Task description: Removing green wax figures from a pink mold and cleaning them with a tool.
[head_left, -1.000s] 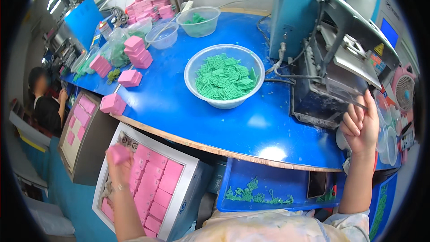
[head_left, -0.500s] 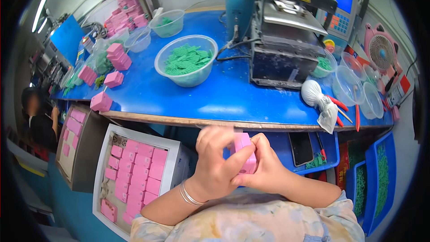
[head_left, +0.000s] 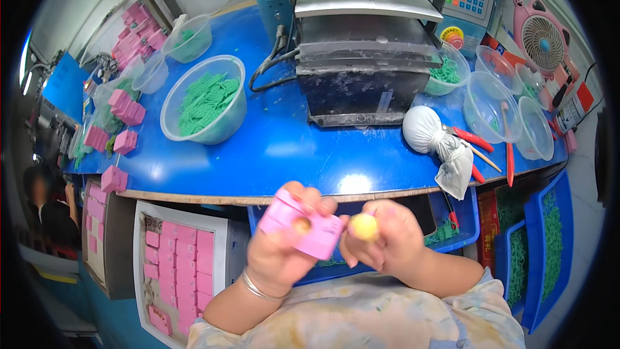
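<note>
My left hand [head_left: 274,262] grips a pink block [head_left: 318,238], tilted, with a round hole in its face and a seam across it. Close beside it, my right hand [head_left: 395,236] is closed on a small yellow round-ended piece [head_left: 363,227]; the rest of that piece is hidden by my fingers. Both hands are held in front of my body, near the front edge of the blue table [head_left: 278,168]. The block and the yellow piece are apart.
A clear bowl [head_left: 236,113] of flat green pieces stands on the table, left of a press machine [head_left: 361,87]. A white cloth bag [head_left: 423,129] and red-handled tools [head_left: 475,139] lie right. Below left is a white-edged box [head_left: 223,239] of pink blocks. Another person [head_left: 55,213] is far left.
My hands have separated, and the left now holds the pink block alone, its hole turned into view. The yellow piece has come into view in my right hand. The head view has shifted right.
</note>
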The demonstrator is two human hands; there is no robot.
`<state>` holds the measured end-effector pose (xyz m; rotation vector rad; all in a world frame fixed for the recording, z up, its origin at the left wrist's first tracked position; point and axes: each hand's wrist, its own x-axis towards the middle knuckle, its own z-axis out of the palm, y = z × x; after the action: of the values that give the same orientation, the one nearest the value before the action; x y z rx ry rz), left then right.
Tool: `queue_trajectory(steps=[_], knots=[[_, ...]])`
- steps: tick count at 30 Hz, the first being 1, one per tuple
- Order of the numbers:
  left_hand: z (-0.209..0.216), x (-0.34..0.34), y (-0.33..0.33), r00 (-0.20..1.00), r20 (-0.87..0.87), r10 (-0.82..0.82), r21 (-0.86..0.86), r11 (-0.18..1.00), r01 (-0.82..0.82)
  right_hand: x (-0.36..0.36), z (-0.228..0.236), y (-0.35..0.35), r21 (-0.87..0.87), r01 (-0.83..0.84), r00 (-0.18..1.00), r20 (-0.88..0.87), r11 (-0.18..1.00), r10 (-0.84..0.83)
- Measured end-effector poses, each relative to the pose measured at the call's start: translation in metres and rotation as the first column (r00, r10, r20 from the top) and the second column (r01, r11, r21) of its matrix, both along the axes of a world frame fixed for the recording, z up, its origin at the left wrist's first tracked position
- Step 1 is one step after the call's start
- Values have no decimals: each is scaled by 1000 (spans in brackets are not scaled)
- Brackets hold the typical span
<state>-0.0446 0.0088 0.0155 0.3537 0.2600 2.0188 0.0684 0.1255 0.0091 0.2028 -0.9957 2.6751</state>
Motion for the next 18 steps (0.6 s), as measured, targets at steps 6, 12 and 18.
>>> queue_trajectory(steps=[6, 12, 18], knots=[[-3, -9, -8, 995, -71, 74, -62, 995, -79, -5, -1, 20, -51, 247, 831, 524, 968, -185], [12, 1, -14, -65, -998, 16, 52, 808, -587, 5, -5, 20, 219, -39, 928, 371, 975, -46], [3, 18, -14, 165, -964, 211, 105, 864, -492, 7, 17, 0, 322, -64, 912, 403, 945, -76]])
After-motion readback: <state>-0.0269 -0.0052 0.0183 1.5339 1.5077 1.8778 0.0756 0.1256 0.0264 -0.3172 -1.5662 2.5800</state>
